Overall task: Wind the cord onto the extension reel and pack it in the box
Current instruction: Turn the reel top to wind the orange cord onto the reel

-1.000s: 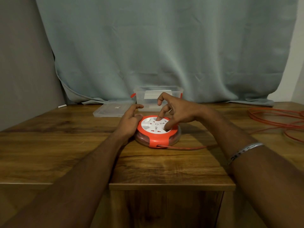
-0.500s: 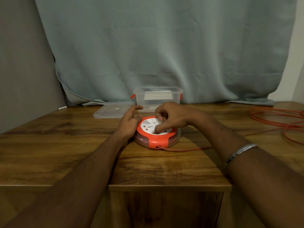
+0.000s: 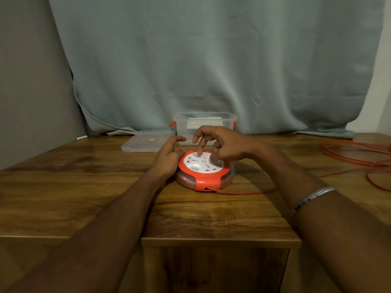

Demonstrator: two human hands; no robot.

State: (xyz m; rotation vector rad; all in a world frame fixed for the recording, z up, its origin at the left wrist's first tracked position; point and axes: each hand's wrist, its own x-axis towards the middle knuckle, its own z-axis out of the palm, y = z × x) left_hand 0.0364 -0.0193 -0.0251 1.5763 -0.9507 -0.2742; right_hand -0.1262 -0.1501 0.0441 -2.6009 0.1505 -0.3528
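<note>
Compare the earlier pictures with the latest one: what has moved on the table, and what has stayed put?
The right hand circled over the reel's white face: fingers spread, then curled low, now lifted and spread again, fingertips on it. The cord at the reel's outlet shifted slightly. The left hand stayed braced on the reel's left edge; box, lid and loose coils unchanged.

Head-worn view, facing forward and down, table (image 3: 63,197) close

Reel (image 3: 204,170) on table (image 3: 84,187); box (image 3: 204,125) behind; lid (image 3: 146,142) left of box.
</note>
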